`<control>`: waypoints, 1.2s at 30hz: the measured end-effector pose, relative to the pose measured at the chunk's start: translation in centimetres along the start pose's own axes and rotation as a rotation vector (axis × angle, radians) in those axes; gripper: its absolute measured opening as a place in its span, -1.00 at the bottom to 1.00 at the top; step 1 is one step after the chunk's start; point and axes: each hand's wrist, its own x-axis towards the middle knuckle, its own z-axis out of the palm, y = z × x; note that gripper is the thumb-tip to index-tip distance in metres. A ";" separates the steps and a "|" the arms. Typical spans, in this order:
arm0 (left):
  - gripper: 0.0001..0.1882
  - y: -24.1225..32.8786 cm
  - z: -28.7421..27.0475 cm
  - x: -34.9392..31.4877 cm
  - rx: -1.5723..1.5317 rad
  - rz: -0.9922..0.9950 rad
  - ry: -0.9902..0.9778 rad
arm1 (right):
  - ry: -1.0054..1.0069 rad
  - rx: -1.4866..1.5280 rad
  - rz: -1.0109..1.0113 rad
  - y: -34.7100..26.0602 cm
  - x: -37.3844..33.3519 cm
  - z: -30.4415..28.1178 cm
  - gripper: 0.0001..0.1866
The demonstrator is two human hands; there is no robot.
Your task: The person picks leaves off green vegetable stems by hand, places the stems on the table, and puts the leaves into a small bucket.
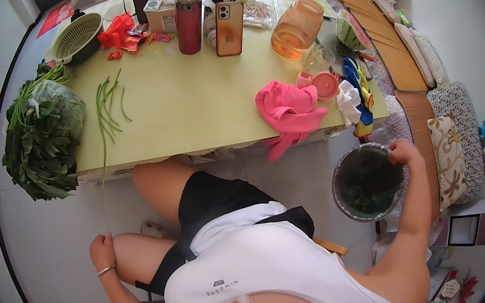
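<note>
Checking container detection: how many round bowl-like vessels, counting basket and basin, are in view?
2. A pale green slotted plastic colander basket at the table's far left corner, and a round metal basin gripped at its rim by the right hand beside the table. Clutter may hide more.

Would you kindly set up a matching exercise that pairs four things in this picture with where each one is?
Things:
1. pink cloth
2. metal basin
3. leafy greens
4. phone

Places:
A. on the floor at the table's left end
B. held at its rim by the right hand
C. standing upright beside the red flask
D. draped over the table's near edge

Pairs: 1-D, 2-B, 3-A, 4-C
</note>
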 end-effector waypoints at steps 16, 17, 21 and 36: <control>-0.55 -0.7 0.1 -0.4 0.062 -0.121 0.090 | 0.116 0.700 -1.352 -22.8 -12.8 -24.5 -0.62; -0.56 -0.2 -0.3 -0.6 0.057 -0.143 0.109 | 0.022 0.746 -1.408 -26.4 -12.5 -24.2 -0.63; -0.60 -1.3 0.6 -1.9 0.021 -0.207 0.135 | -0.357 0.842 -1.522 -41.2 -15.3 -19.8 -0.69; -0.71 -1.0 -2.2 -10.9 0.145 -0.245 0.338 | -0.257 0.736 -1.768 -56.1 -25.4 3.2 -0.67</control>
